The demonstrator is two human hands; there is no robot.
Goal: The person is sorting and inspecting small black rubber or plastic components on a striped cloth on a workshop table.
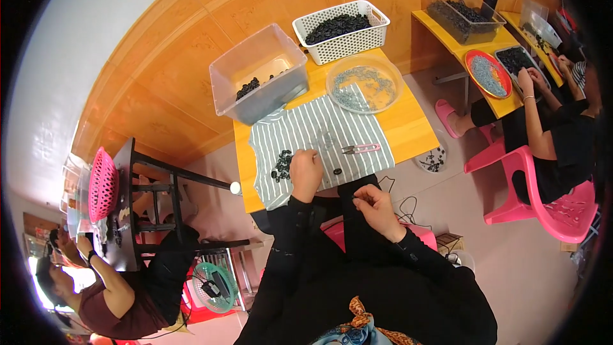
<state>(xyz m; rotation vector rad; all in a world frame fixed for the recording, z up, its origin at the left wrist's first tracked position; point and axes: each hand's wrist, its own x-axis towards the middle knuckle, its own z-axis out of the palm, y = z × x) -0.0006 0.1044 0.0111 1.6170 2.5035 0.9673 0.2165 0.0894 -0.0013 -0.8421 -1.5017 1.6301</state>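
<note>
My left hand (306,171) is over the striped grey-and-white cloth (313,121), its fingers curled closed beside a small heap of black pieces (281,165). Whatever it may hold is hidden. My right hand (378,212) hangs off the table's front edge above my lap, thumb and fingers drawn together; anything in them is too small to make out. On the cloth between the hands lies a single black oval piece (337,171). Thread snips with pink handles (361,149) rest farther right, near a few tiny clear or grey bits (327,137).
Behind the cloth stand a clear plastic bin (258,105), a white perforated basket (340,49) of black pieces and a round tray (332,83) of small grey parts. A tub (431,161) sits on the floor at right. People work at tables on both sides.
</note>
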